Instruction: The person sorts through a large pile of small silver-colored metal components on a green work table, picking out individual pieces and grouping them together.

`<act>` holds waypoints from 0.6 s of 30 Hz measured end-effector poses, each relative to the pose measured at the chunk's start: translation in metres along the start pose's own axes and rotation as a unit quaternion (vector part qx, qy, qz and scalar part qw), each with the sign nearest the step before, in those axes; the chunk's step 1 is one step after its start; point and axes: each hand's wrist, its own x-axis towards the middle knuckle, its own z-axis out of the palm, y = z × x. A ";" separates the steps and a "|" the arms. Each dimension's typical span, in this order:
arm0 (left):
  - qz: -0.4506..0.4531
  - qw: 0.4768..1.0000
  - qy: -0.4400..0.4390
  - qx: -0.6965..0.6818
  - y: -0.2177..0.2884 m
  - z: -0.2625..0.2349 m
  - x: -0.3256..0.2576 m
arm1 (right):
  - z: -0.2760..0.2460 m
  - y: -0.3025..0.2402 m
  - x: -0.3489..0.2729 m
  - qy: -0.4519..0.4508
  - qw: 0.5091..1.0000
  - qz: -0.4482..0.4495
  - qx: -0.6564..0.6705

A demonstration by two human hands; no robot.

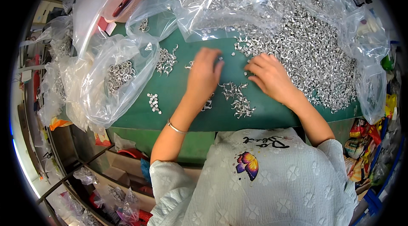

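Note:
My left hand (204,73) hovers over the green table mat (182,47), its fingers smeared by motion. A tiny silver piece (220,58) shows by its fingertips; I cannot tell whether it is held. My right hand (270,77) is bent at the near left edge of a big heap of small curved silver metal parts (316,52). Between its thumb and fingers a small silver metal piece (245,73) shows. Nearer me, between the hands, lies a loose cluster of curved parts (240,100). A few more parts (207,105) peek out beside my left wrist.
Left on the mat are a small group of round silver pieces (154,103) and a pile of curved parts (167,61). An open clear plastic bag (142,56) holds silver rings (121,76). Clear plastic sheeting (225,5) covers the back. A pink container (129,7) stands far left.

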 end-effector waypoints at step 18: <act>-0.089 0.981 -0.103 -0.139 0.010 -0.006 -0.043 | 0.027 -0.032 -0.003 -0.038 0.995 -0.040 0.089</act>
